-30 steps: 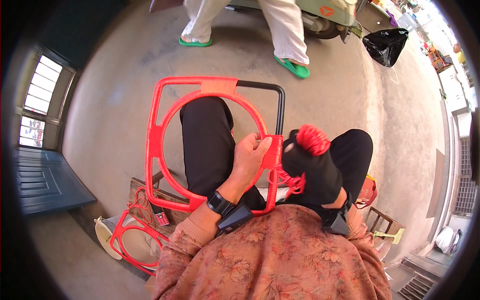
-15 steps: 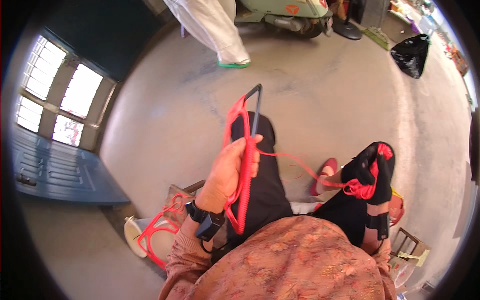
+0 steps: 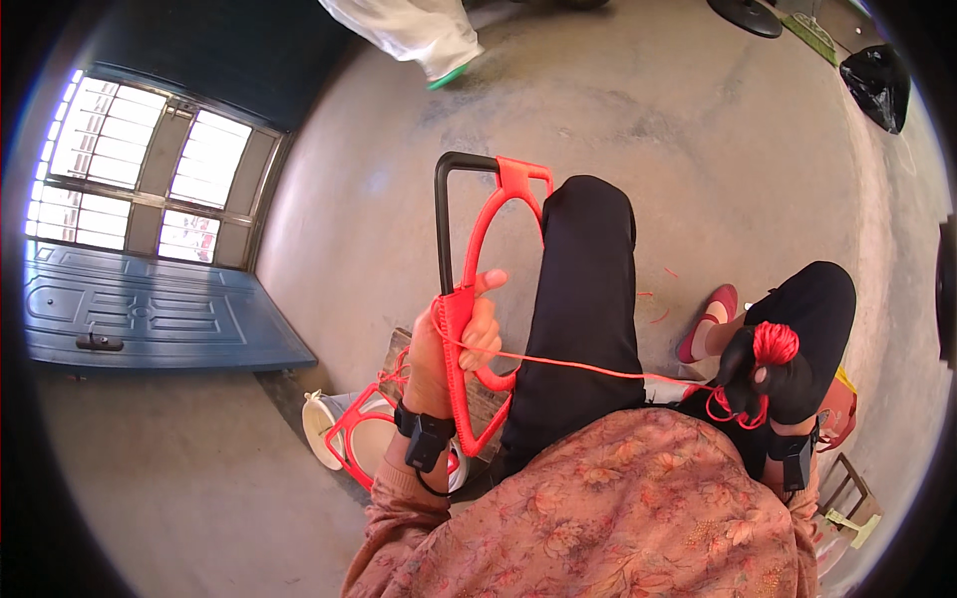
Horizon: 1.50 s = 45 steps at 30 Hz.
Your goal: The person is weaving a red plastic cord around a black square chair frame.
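My left hand (image 3: 469, 334) is closed around one side of a rectangular frame (image 3: 518, 177) with a red ring inside it. Red cord covers most of the frame, while a black bar (image 3: 444, 224) shows bare at its upper left corner. From the wrapped side, a strand of red cord (image 3: 588, 370) runs nearly straight to my right hand (image 3: 743, 384), which wears a black glove. My right fingers grip a wound bundle of red cord (image 3: 776, 343), with loose loops hanging below. The frame stands upright beside my left knee.
Another red frame (image 3: 344, 439) leans by a pale bucket (image 3: 321, 429) at lower left. A blue door (image 3: 169, 309) stands left. A person's white-trousered leg (image 3: 424, 35) is at the top. A black bag (image 3: 877, 88) lies far right; red cord scraps (image 3: 658, 317) dot the floor.
The frame has turned from nearly edge-on to broadside. The cord has gone from slack to almost straight. My right hand has turned, bringing the cord bundle into view; the head view has shifted.
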Each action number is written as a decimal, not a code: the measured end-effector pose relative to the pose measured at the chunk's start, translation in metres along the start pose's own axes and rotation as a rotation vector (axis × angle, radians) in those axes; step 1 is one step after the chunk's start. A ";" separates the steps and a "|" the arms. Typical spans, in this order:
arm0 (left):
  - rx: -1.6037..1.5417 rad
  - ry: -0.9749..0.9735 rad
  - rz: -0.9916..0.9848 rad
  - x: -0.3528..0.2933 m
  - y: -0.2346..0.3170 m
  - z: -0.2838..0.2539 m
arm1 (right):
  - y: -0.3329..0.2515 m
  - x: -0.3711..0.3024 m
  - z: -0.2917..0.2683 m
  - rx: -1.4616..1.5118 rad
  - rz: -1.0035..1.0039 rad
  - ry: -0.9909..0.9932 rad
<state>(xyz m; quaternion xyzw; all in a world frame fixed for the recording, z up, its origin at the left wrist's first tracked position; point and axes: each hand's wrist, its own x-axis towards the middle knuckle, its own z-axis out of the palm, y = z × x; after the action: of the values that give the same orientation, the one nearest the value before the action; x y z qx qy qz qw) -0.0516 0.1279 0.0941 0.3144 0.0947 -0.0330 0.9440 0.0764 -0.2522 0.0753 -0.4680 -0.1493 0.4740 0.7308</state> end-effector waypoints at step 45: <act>0.404 0.103 -0.267 0.083 -0.065 0.038 | -0.016 0.094 -0.038 -0.265 -0.073 0.678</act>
<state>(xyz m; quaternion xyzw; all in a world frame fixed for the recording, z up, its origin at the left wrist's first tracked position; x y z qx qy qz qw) 0.0274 0.0527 0.0693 0.4828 0.1747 -0.1596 0.8432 0.1585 -0.1963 0.0477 -0.6835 0.0248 0.2419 0.6883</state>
